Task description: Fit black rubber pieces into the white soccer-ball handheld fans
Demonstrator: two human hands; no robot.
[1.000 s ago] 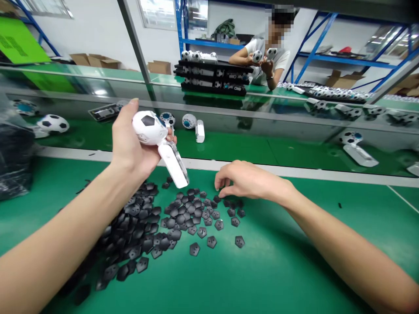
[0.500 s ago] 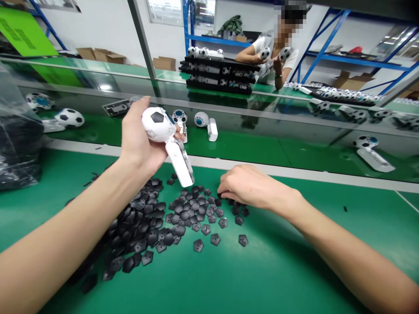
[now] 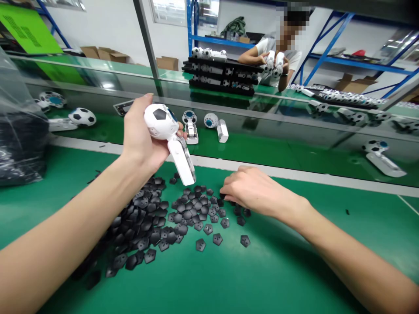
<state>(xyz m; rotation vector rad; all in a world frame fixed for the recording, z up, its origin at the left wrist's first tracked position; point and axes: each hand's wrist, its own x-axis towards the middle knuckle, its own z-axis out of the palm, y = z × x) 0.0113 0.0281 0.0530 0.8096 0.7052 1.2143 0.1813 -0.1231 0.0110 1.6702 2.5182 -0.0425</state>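
My left hand (image 3: 140,135) is closed around a white device with a soccer-ball head (image 3: 160,122), raised above the bench. One black pentagon shows on the ball, and its white handle (image 3: 182,162) hangs down to the right. Over the right edge of the scattered black pentagon pieces (image 3: 193,209), my right hand (image 3: 245,187) is closed in a pinch. A dark piece (image 3: 222,196) shows at its fingertips, partly hidden by them. A larger heap of the same pieces (image 3: 144,226) lies beside and below my left forearm.
Beyond the bench's pale edge strip (image 3: 281,174), a green conveyor (image 3: 288,152) carries several soccer-ball devices (image 3: 82,117). A clear plastic bag (image 3: 19,131) with dark contents stands at left. Across the line, a co-worker (image 3: 275,56) holds two ball devices near stacked black trays (image 3: 222,78).
The devices on the conveyor have shifted to the right. My two hands have stayed nearly in place. The co-worker has brought the two devices together, handles up.
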